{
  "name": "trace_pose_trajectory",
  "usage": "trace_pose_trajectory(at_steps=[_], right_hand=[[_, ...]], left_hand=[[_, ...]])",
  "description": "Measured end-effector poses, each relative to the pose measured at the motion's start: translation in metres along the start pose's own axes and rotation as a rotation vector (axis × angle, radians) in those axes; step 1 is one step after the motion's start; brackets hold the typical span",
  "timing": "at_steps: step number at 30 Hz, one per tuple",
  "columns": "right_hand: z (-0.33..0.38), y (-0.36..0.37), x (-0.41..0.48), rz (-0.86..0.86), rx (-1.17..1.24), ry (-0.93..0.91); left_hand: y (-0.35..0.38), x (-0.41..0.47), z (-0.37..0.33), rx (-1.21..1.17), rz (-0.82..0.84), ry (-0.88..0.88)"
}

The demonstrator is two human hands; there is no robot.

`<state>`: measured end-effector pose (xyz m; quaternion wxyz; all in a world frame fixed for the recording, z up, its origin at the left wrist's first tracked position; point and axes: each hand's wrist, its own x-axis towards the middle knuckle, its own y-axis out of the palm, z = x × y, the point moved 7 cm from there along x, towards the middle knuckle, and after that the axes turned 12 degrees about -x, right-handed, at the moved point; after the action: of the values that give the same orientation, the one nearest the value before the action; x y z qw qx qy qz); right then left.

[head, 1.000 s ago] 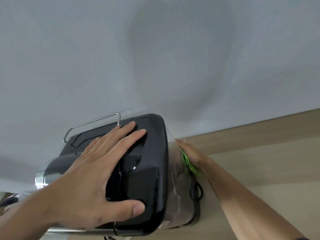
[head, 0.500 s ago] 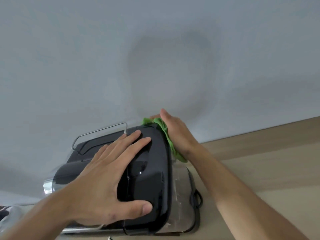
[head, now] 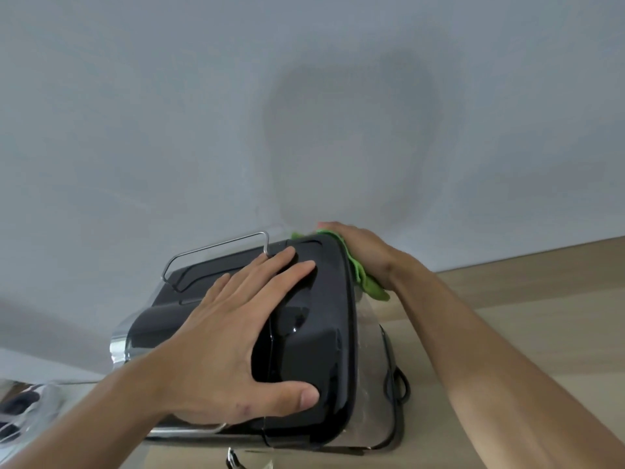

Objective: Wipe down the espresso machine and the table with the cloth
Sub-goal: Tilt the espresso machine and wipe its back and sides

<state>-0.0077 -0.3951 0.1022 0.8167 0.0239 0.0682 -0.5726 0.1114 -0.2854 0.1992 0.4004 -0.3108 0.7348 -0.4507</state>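
I look down on a black espresso machine with chrome trim that stands on a pale wooden table against a grey wall. My left hand lies flat on the machine's glossy black top, fingers spread, thumb hooked over the near edge. My right hand presses a green cloth against the machine's upper right rear corner. Most of the cloth is hidden under the palm and behind the machine.
A wire rail rises along the machine's far left top edge. A black power cord loops on the table beside the machine's clear right side. Blurred clear objects sit at the lower left. The wall stands directly behind.
My right hand slid the cloth from low on the machine's right side up to its top rear corner. The left hand kept its place on the lid.
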Motion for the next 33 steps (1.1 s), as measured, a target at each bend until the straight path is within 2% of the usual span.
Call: trace_pose_trajectory(at_steps=[3, 6, 11, 14, 18, 22, 24, 27, 31, 33], right_hand=[[0.020, 0.001, 0.000, 0.034, 0.009, -0.088], [0.005, -0.001, -0.001, -0.014, 0.078, -0.053], [-0.098, 0.006, -0.012, -0.169, 0.096, 0.241], [-0.165, 0.011, -0.007, -0.257, 0.138, 0.281], [-0.111, 0.006, -0.021, -0.294, -0.020, 0.236], [-0.030, -0.001, -0.015, -0.248, -0.005, -0.040], [-0.024, 0.000, -0.009, -0.190, 0.032, -0.097], [-0.071, 0.003, -0.005, -0.176, 0.035, 0.047], [-0.161, 0.009, -0.029, -0.346, -0.010, 0.306], [-0.173, 0.009, -0.042, -0.416, -0.006, 0.349]], left_hand=[[0.000, 0.001, 0.001, -0.002, 0.000, 0.005], [0.001, 0.001, 0.002, -0.007, -0.001, 0.010], [0.002, 0.001, 0.002, -0.018, 0.001, 0.012], [0.002, 0.001, 0.003, -0.013, 0.007, 0.007], [0.002, 0.001, 0.003, -0.013, 0.006, 0.008], [0.002, 0.001, 0.002, -0.002, 0.004, 0.011], [0.002, 0.001, 0.003, -0.007, 0.003, 0.017], [0.002, 0.001, 0.003, -0.013, 0.006, 0.017], [0.002, 0.000, 0.003, -0.006, 0.012, 0.008], [0.002, 0.000, 0.003, -0.015, 0.008, 0.012]])
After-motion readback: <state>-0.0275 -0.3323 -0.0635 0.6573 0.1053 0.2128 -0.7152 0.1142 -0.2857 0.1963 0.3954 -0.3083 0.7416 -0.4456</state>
